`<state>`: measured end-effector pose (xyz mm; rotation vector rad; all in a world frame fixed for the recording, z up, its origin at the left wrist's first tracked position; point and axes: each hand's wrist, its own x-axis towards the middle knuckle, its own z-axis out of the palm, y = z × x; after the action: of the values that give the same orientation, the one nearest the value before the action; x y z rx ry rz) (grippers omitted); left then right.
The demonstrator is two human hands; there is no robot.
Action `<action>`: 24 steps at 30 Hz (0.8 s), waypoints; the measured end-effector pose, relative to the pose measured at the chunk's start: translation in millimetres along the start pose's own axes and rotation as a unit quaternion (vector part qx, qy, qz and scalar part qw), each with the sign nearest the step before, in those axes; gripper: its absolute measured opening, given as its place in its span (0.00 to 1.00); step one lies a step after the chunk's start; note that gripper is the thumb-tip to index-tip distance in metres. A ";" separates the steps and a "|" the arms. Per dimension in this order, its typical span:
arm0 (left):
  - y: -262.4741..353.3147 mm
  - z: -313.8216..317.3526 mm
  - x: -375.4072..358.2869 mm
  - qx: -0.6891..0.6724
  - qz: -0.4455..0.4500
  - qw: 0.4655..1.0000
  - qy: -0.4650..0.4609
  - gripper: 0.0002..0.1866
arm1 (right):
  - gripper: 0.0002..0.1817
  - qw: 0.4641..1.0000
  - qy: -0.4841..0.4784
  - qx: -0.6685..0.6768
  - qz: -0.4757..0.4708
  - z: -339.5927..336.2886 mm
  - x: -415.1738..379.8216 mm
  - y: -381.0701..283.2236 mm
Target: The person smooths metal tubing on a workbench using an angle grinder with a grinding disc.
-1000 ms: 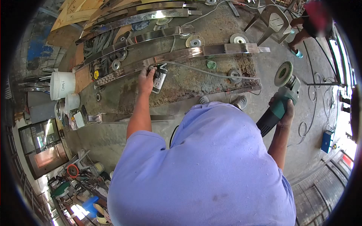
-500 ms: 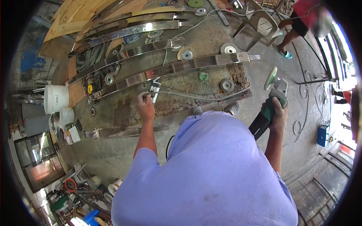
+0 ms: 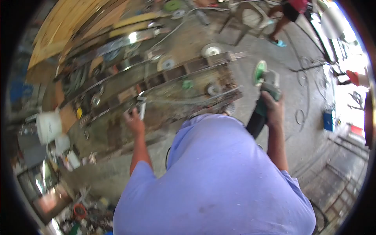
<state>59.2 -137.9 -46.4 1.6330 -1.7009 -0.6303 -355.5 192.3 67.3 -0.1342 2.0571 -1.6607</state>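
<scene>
Fingers of the left hand curled around a small dark-and-white object at the near edge of the rusty surface, too blurred to say how firm the hold is. Object upright-ish, jutting up past the knuckles toward the curved steel strip, with a grey cable trailing off to the right across the surface. Fingers of the right hand wrapped fully around the body of the green angle grinder, closed tight on it, disc edge-on and pointing up, held clear off the right end of the surface over the concrete floor.

Compared with a second ago: left hand drawn back from the steel strip to the near edge, small object carried along with it; grinder brought inward, closer to the corner of the surface, disc turned from face-on to nearly edge-on. Whole view swung and smeared by head motion, surface now tilted up to the right.

Round discs scattered on the surface; white bucket at far left; another person's legs at top right.
</scene>
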 end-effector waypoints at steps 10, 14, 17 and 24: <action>-36.2 -13.2 18.1 0.182 0.136 0.969 -0.102 0.21 | 0.55 0.965 0.039 -0.259 -0.017 -12.0 35.7 -44.6; -17.3 -24.5 30.7 0.218 0.029 0.954 -0.206 0.22 | 0.55 0.959 0.029 -0.279 -0.036 -17.3 54.2 -39.9; 42.0 -54.5 63.0 0.217 0.102 0.886 -0.398 0.24 | 0.54 0.953 -0.002 -0.301 -0.019 -21.2 65.3 -34.0; 219.5 122.1 25.8 0.140 0.335 0.864 -0.348 0.31 | 0.53 0.925 -0.089 -0.366 -0.047 -11.7 97.5 -49.1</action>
<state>-176.2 -157.0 42.8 0.8703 -2.8100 -0.6702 -456.9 153.9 85.1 -0.6120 2.4429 -0.8030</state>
